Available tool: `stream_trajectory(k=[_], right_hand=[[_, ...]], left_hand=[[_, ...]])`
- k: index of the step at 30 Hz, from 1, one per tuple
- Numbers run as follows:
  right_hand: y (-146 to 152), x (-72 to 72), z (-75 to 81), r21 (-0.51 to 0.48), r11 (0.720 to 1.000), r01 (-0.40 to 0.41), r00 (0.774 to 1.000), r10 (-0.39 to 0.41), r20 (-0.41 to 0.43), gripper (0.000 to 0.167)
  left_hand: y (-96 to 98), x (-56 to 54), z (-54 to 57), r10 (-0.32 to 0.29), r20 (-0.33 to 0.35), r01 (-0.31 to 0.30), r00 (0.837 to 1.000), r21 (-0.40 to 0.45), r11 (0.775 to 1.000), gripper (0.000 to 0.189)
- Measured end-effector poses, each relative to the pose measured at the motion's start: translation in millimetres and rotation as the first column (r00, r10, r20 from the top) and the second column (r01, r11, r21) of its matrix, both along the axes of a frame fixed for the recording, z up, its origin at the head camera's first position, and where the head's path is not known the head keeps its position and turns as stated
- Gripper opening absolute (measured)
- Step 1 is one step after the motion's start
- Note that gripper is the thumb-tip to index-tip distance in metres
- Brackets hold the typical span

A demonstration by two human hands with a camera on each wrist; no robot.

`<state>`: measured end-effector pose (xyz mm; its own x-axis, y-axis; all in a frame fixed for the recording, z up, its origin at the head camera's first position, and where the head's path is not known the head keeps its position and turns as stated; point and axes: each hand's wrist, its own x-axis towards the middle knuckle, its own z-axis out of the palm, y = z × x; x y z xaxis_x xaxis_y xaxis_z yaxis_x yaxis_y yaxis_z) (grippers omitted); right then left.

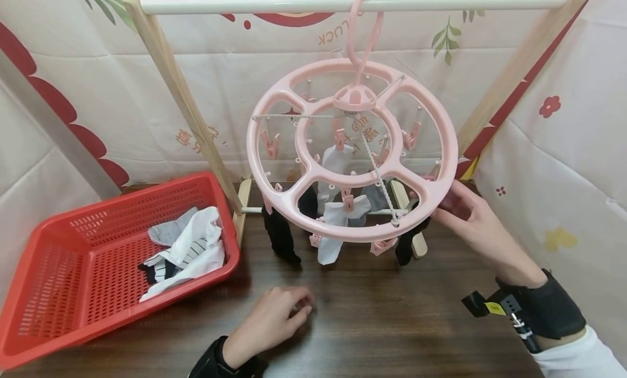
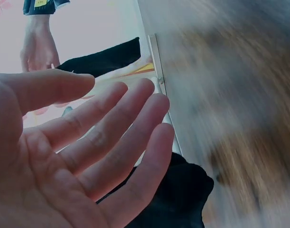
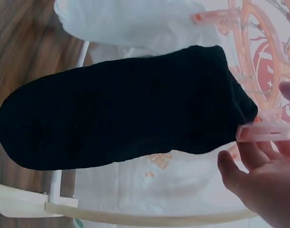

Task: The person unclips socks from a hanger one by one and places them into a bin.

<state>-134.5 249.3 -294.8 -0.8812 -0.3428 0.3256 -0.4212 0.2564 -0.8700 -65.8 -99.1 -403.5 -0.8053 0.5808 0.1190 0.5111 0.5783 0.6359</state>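
Note:
A round pink clip hanger [image 1: 303, 192] hangs by its hook from a white bar, with several socks clipped on it. My right hand [image 1: 472, 212] is at its right rim, thumb apart from the fingers. In the right wrist view its fingertips are right beside a pink clothespin [image 3: 266, 132] that bites the cuff of a black sock [image 3: 116, 109]. My left hand [image 1: 271, 315] is low over the table, below the hanger, fingers loosely bent and holding nothing. The left wrist view shows its palm [image 2: 54, 161] with another black sock [image 2: 178, 190] behind the fingers.
A red basket [image 1: 73, 334] on the left holds white, grey and striped socks [image 1: 191, 247]. The white bar [image 1: 245, 5] rests on wooden legs [image 1: 178, 90]. A patterned cloth [image 1: 548, 166] encloses the back and sides. The table [image 1: 372, 323] is dark wood.

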Motion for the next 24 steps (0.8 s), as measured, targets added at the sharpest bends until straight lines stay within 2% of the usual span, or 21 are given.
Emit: stream_trajectory(k=[4,10,15,24], right_hand=[[-2,5.0,-2.7,-0.069,0.997,0.022,0.999,-0.02,0.029,0.056],[0,10.3,-5.4,-0.118,0.992,0.052,0.997,-0.045,0.061,0.054],[1,13.9,-6.6,-0.115,0.99,0.086,0.996,-0.082,0.044,0.048],[-8,18.3,-11.2,-0.121,0.99,0.073,0.997,-0.077,-0.025,0.048]], left_hand=[[2.0,-0.2,-2.3,0.0,-0.008,0.0,1.0,0.011,1.0,0.005],[2.7,0.4,-4.0,-0.014,0.028,0.013,1.0,0.03,0.999,0.007],[4.8,0.8,-3.7,-0.018,0.034,0.017,0.999,0.033,0.999,0.007],[16.4,-4.3,0.2,0.006,-0.004,-0.006,1.0,0.041,0.999,0.007]])
